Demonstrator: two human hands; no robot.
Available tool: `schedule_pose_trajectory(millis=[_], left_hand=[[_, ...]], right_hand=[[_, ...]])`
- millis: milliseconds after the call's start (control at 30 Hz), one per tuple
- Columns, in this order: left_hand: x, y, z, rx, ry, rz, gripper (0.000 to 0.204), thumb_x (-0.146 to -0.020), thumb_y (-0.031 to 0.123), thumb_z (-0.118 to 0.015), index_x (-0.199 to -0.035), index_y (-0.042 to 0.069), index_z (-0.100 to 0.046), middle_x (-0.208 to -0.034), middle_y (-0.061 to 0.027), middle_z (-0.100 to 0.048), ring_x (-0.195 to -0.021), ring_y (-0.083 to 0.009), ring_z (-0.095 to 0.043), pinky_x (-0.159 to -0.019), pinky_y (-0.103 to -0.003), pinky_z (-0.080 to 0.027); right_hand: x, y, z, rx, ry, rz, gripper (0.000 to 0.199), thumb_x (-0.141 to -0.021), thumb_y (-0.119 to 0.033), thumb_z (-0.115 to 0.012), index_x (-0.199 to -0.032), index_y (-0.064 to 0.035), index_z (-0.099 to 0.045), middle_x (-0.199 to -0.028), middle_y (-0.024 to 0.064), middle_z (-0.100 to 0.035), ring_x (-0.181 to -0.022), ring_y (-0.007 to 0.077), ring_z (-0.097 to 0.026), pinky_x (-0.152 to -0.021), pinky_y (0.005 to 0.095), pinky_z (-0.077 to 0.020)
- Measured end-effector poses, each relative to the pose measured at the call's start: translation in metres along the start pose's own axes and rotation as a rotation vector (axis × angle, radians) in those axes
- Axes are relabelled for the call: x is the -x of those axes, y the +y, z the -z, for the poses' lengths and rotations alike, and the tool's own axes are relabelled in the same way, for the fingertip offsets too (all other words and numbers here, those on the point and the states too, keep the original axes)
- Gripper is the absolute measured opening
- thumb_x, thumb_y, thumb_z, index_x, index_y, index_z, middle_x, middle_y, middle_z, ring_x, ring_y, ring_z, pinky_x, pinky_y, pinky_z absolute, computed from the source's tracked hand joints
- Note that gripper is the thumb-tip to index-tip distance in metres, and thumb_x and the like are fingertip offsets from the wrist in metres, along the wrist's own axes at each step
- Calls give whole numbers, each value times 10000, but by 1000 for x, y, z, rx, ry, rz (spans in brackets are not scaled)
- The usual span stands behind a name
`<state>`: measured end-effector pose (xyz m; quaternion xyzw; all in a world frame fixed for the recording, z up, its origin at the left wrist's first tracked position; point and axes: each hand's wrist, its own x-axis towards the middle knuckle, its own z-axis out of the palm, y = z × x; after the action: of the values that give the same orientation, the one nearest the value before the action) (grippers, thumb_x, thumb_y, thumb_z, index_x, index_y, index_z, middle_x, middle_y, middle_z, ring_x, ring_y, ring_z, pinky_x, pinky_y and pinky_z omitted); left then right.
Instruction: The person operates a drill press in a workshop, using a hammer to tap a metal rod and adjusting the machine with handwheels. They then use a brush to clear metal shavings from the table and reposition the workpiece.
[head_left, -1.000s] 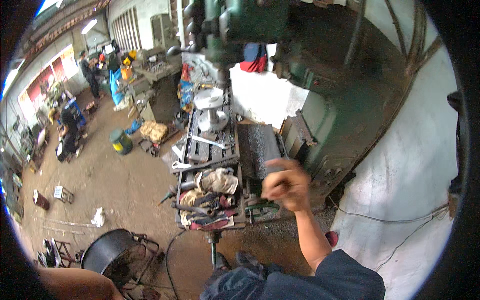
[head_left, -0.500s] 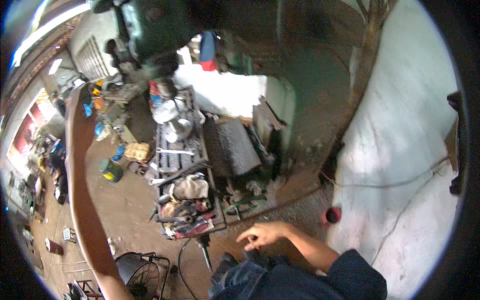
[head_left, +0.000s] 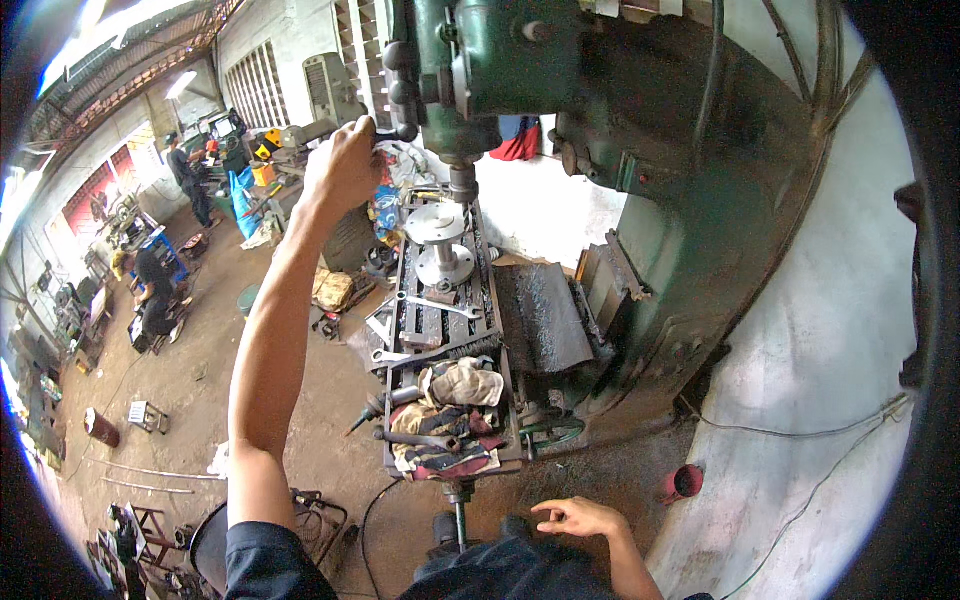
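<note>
My left hand (head_left: 343,165) is raised at the upper left, its fingers closed round a dark lever handle (head_left: 398,132) on the green machine head (head_left: 520,60). Below the head, a dark spindle (head_left: 463,182) points down over a silvery flanged metal piece (head_left: 440,245) standing on the slotted machine table (head_left: 487,300). Down at the lower right, my right hand (head_left: 580,518) hangs beside my body, fingers apart and holding nothing. Wrenches (head_left: 440,306), a dark brush (head_left: 470,347) and worn gloves (head_left: 462,383) lie on the near part of the table.
A green machine column (head_left: 690,260) rises at the right, with a dark sheet (head_left: 545,315) beside the table. A red cup-like container (head_left: 683,483) lies near the white wall. A fan (head_left: 215,540) stands at lower left. Two people (head_left: 152,290) are farther off at the left.
My left hand has come onto the lever handle from the far left. The view has shifted, showing more of the machine head. My right hand still hangs low with nothing in it.
</note>
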<state>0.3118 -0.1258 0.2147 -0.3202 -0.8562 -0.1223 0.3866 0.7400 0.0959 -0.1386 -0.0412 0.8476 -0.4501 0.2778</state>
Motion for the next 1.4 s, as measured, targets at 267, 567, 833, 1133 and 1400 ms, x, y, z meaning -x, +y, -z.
schedule_pose_trajectory(millis=[267,567,833,1133,1400], left_hand=[[-1,-1,-11,178,152,-38,238,-784,117,-571,-976,-3,-497,-857,-234,-629,-744,-415,-642,-635,-489,-526],[-46,-33,18,361,165,-257,210,-813,284,-626,-866,88,-677,-734,-170,-664,-692,-370,-656,-642,-444,-544],[-75,-27,19,156,22,-82,176,-740,177,-592,-759,40,-702,-741,-212,-671,-693,-340,-691,-626,-450,-559],[-76,-26,40,358,235,-292,202,-720,227,-662,-817,53,-690,-765,-222,-655,-766,-378,-653,-689,-447,-533],[-48,-27,25,691,317,-214,185,-773,128,-630,-934,41,-602,-752,-198,-636,-717,-346,-642,-623,-424,-498]], right_hand=[[-13,-213,128,248,622,413,325,-857,-224,-671,-1118,-33,-642,-1120,128,-666,-946,206,-646,-834,354,-499],[-79,-476,276,675,1461,1006,234,-899,-221,-642,-1066,-57,-652,-1014,50,-643,-911,132,-612,-815,273,-481],[-100,-469,318,429,1556,1081,178,-915,-153,-607,-982,11,-629,-936,36,-603,-833,112,-584,-741,251,-463],[-99,-456,303,532,1462,1215,143,-942,-105,-544,-996,8,-615,-961,24,-564,-854,88,-557,-737,227,-444],[-123,-440,292,453,1412,1037,267,-885,-272,-639,-1027,-46,-647,-968,74,-647,-865,182,-635,-760,298,-486]])
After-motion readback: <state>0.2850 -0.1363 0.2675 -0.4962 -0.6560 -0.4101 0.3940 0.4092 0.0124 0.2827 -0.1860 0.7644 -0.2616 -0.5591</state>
